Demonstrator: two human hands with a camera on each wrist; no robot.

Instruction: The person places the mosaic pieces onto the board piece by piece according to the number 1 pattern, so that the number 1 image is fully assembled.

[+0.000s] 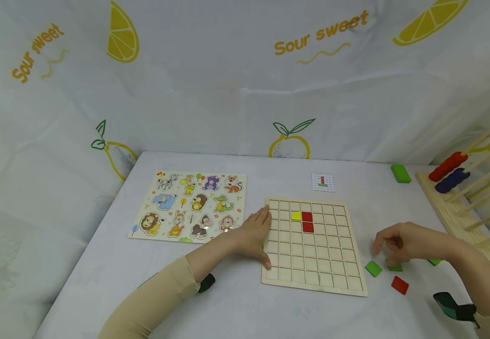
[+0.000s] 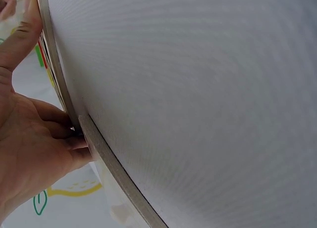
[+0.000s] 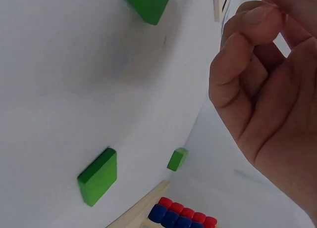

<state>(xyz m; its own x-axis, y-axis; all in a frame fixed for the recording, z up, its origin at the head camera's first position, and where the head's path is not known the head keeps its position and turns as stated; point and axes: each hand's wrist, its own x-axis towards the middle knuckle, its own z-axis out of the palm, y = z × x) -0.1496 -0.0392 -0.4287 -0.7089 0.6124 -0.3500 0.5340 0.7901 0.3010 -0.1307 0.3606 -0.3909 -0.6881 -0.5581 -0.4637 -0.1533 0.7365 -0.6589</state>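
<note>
While my left hand point(image 1: 252, 235) lies with fingers extended and thumb spread along the left edge of the grid board point(image 1: 316, 258), gripping nothing, my right hand point(image 1: 412, 242) is poised over the table to the right of the board, its fingers bent, a small gap between index finger and thumb, nothing visibly held. The thumb is close to a green tile point(image 1: 396, 268); whether it touches, I cannot tell. Around it lie a second green tile point(image 1: 373, 269), a red tile point(image 1: 399, 285) and a third green tile point(image 1: 434, 262) beside my wrist. On the grid, 2 red squares point(image 1: 307, 221) adjoin in 1 column, with a yellow piece point(image 1: 297, 215) left of the farther square. Beyond the board lies a pattern card point(image 1: 323, 182); at left, an animal puzzle point(image 1: 189, 203); at far right, a peg rack point(image 1: 450, 209) with red and blue beads.
</note>
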